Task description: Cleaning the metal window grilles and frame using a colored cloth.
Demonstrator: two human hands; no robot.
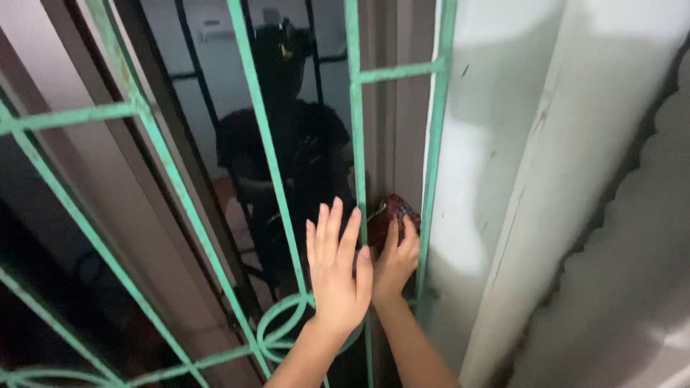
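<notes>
My left hand (336, 271) lies flat with its fingers spread against the green metal window grille (262, 129), over a vertical bar. Just right of it, my right hand (395, 264) reaches between two bars and presses a dark red cloth (388, 210) against the brown window frame (402, 129) behind the grille. The fingers cover the cloth's lower part. The dark glass (302, 144) behind the bars shows a dim reflection of a person.
A pale grey-white wall (496, 144) runs down the right of the window. A curtain or corrugated sheet with a scalloped edge (632, 251) hangs at the far right. The grille has curled scrollwork (277, 330) near its lower part.
</notes>
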